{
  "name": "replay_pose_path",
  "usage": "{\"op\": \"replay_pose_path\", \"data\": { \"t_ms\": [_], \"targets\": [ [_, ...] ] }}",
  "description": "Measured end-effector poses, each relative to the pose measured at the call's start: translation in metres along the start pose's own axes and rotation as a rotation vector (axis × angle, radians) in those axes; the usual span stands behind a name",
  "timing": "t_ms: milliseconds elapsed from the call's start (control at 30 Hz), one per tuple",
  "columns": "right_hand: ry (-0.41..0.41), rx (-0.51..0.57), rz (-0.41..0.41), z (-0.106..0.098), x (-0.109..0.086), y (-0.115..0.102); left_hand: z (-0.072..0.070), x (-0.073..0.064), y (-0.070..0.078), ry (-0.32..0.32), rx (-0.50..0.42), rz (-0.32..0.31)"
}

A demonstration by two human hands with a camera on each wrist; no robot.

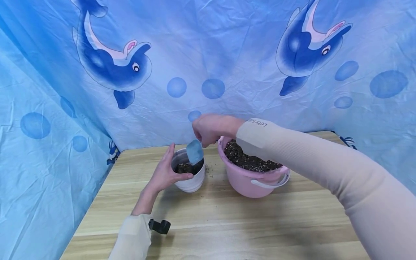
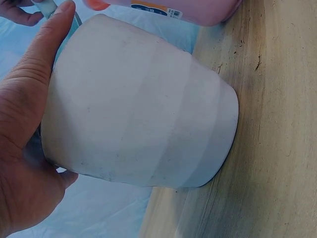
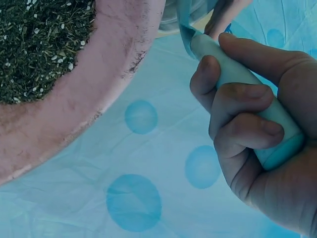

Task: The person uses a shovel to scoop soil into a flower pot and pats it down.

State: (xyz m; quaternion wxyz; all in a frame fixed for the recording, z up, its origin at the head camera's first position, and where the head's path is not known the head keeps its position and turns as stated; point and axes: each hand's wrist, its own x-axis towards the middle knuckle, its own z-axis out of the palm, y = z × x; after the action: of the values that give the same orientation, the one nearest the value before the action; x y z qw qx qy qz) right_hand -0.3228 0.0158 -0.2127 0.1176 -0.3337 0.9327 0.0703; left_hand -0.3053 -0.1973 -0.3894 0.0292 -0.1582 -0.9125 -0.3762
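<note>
A white flower pot (image 1: 191,185) with dark soil (image 1: 183,168) inside stands on the table. My left hand (image 1: 164,174) holds it by the upper rim, the thumb along the near side. In the left wrist view the pot's ridged wall (image 2: 138,104) fills the middle. My right hand (image 1: 211,129) grips a small light-blue trowel, its fingers wrapped round the handle (image 3: 230,67) in the right wrist view. The trowel's blade (image 1: 195,152) tilts down over the pot's mouth. Whether soil lies on the blade, I cannot tell.
To the right of the pot is a pink bucket (image 1: 245,182) of dark soil with white specks (image 1: 248,160); its white handle (image 1: 268,185) hangs at the front. Crumbs of soil (image 1: 209,169) lie on the wooden table (image 1: 208,224). Behind hangs a blue dolphin-print sheet (image 1: 208,47).
</note>
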Motion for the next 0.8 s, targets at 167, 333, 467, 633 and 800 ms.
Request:
{"op": "replay_pose_path", "data": {
  "t_ms": [167,333,467,633,800],
  "targets": [
    [0.025,-0.037,-0.007,-0.004,-0.008,0.001,0.000,0.000,0.001,-0.004,-0.002,0.002],
    [0.053,-0.020,-0.026,-0.010,-0.022,0.004,-0.001,0.000,0.001,-0.003,-0.012,0.003],
    [0.075,-0.001,-0.040,-0.014,-0.034,0.004,-0.001,-0.001,0.002,-0.004,-0.006,0.007],
    [0.107,0.003,-0.039,-0.019,-0.043,0.003,-0.002,-0.001,0.000,-0.010,-0.001,0.010],
    [0.140,0.030,-0.052,-0.022,-0.051,0.004,-0.002,-0.001,-0.001,-0.016,0.009,0.015]
  ]
}}
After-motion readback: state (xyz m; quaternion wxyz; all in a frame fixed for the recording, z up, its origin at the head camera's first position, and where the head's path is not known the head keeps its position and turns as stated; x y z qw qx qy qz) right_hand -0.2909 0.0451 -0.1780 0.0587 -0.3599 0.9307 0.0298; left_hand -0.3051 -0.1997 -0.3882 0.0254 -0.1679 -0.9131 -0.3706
